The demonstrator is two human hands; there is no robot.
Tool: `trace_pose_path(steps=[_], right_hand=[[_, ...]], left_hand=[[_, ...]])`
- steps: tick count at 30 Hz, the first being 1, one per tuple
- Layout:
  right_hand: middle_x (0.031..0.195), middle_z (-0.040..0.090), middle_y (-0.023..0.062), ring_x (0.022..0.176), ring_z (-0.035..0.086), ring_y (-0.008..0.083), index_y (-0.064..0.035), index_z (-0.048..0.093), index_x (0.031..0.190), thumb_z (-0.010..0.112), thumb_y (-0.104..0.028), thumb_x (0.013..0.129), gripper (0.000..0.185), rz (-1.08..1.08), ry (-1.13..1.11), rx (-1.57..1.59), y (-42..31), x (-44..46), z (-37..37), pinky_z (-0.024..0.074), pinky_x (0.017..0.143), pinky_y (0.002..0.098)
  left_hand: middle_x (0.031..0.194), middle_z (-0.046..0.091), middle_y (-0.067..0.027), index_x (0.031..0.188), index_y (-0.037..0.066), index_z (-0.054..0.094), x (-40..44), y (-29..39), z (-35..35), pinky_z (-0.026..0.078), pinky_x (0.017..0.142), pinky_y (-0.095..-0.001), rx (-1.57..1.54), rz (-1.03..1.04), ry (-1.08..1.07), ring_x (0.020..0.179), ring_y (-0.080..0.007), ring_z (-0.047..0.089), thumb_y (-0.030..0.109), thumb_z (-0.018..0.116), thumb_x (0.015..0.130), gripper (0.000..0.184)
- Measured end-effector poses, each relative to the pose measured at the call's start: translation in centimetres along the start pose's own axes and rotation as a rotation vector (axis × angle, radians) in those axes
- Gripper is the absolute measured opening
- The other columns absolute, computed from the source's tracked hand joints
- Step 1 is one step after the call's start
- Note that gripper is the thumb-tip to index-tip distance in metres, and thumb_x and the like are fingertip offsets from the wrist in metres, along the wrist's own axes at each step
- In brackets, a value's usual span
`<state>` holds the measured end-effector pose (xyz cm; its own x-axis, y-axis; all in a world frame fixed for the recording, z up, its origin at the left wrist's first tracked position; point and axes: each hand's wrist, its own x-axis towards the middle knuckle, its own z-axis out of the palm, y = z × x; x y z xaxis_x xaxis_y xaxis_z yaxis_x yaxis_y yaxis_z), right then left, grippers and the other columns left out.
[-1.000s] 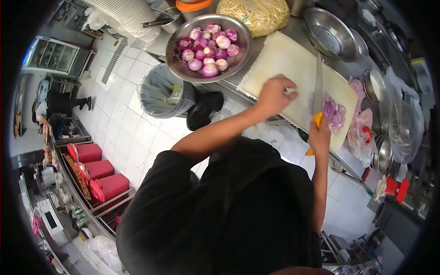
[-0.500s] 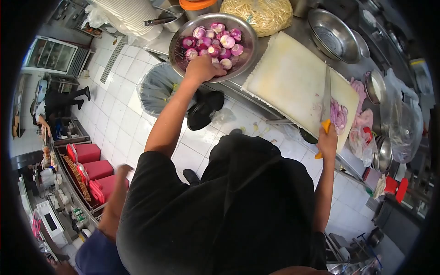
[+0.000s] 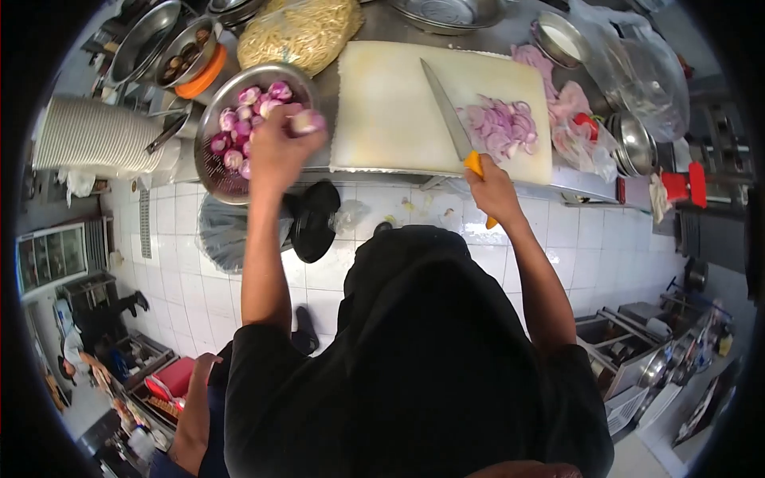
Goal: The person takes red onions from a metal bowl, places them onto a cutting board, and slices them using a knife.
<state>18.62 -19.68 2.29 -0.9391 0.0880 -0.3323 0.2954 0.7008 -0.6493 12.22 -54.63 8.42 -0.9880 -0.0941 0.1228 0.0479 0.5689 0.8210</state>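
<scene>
Onion (image 3: pixel 307 121) sat pinched in the grip of the left hand (image 3: pixel 275 151) near the rim of the colander (image 3: pixel 213 174), its smooth roundness risking a slip, while the right hand (image 3: pixel 492 191) clasped the knife (image 3: pixel 449 110).

Commercial kitchen: nested white containers (image 3: pixel 96 135), left of left fingers (image 3: pixel 277 126); rectangular cream cutting board (image 3: pixel 382 103), right; white floor tiles (image 3: pixel 179 271), below.

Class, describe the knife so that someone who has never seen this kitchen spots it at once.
Find the big pale board at the top middle, with a heap of sliced onion on its right part. Just left of that heap is the knife, gripped in the right hand. Its long pointed blade and yellow-orange handle set it apart.
</scene>
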Motion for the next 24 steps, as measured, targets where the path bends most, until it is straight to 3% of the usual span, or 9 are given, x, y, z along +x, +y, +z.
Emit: trace_pose_path(steps=[4, 9, 12, 18, 24], right_hand=[[0.092, 0.064, 0.0313, 0.092, 0.061, 0.0494, 0.0021, 0.050, 0.112, 0.054, -0.024, 0.091, 0.033, 0.032, 0.073, -0.003, 1.8, 0.8, -1.2, 0.0471, 0.081, 0.0534], [0.090, 0.065, 0.0316, 0.089, 0.062, 0.0492, 0.0015, 0.049, 0.113, 0.054, -0.024, 0.091, 0.034, 0.016, 0.116, -0.063, 2.2, 1.6, -2.8, 0.0484, 0.080, 0.0533], [0.088, 0.065, 0.0316, 0.088, 0.062, 0.0492, 0.0016, 0.049, 0.112, 0.053, -0.024, 0.092, 0.033, -0.063, 0.160, -0.147, 1.0, 1.3, -3.0, 0.0483, 0.079, 0.0538], [0.086, 0.065, 0.0303, 0.085, 0.062, 0.0489, 0.0003, 0.048, 0.109, 0.053, -0.024, 0.094, 0.029, -0.096, 0.109, -0.102, -2.7, -0.6, -3.7, 0.0471, 0.077, 0.0539], [0.086, 0.065, 0.0292, 0.086, 0.061, 0.0490, -0.0024, 0.048, 0.110, 0.053, -0.025, 0.095, 0.028, -0.168, 0.112, -0.159, -2.8, -0.1, -3.2, 0.0461, 0.076, 0.0537]], left_hand=[[0.085, 0.068, -0.0150, 0.104, 0.002, 0.064, -0.7, 3.2, 9.3, 0.054, 0.074, -0.0369, 0.050, 0.075, -0.201, 0.075, -0.0279, 0.067, 0.015, 0.078, 0.067, 0.041], [0.096, 0.066, -0.0182, 0.102, 0.003, 0.061, 0.7, 3.3, 19.5, 0.053, 0.076, -0.0414, -0.105, 0.308, -0.253, 0.085, -0.0352, 0.066, 0.011, 0.077, 0.065, 0.041], [0.097, 0.065, -0.0176, 0.101, 0.003, 0.060, 1.5, 3.0, 21.6, 0.053, 0.076, -0.0425, -0.119, 0.299, -0.301, 0.085, -0.0371, 0.065, 0.010, 0.076, 0.067, 0.039], [0.101, 0.064, -0.0138, 0.097, 0.002, 0.063, 1.2, 2.0, 21.8, 0.052, 0.081, -0.0392, -0.205, 0.447, -0.144, 0.095, -0.0322, 0.063, 0.010, 0.075, 0.070, 0.031], [0.095, 0.062, -0.0111, 0.095, 0.001, 0.065, 1.0, 1.8, 21.6, 0.052, 0.080, -0.0368, -0.257, 0.424, -0.110, 0.088, -0.0294, 0.062, 0.008, 0.073, 0.071, 0.026]])
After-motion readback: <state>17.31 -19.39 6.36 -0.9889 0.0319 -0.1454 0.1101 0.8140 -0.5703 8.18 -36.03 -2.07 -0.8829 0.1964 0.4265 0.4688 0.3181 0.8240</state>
